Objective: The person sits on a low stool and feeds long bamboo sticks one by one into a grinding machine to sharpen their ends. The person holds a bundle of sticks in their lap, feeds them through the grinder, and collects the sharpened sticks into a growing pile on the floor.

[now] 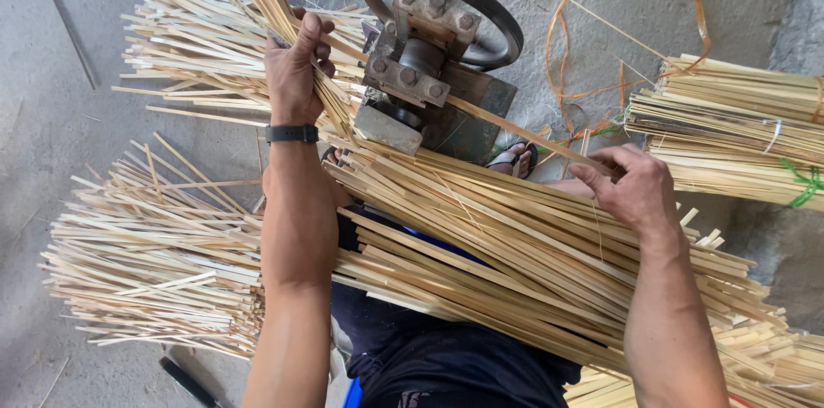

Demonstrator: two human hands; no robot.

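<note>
bamboo strips (481, 228) across lap — metal machine (433, 73) ahead, tied bundle (730, 129) right

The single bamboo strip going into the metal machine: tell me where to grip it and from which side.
Grip the single bamboo strip at its free near end, where the right hand already pinches it, coming from above. It runs long, thin and nearly flat from the metal machine, lying clear above the bamboo bundle, so only that end is open to fingers.
</note>
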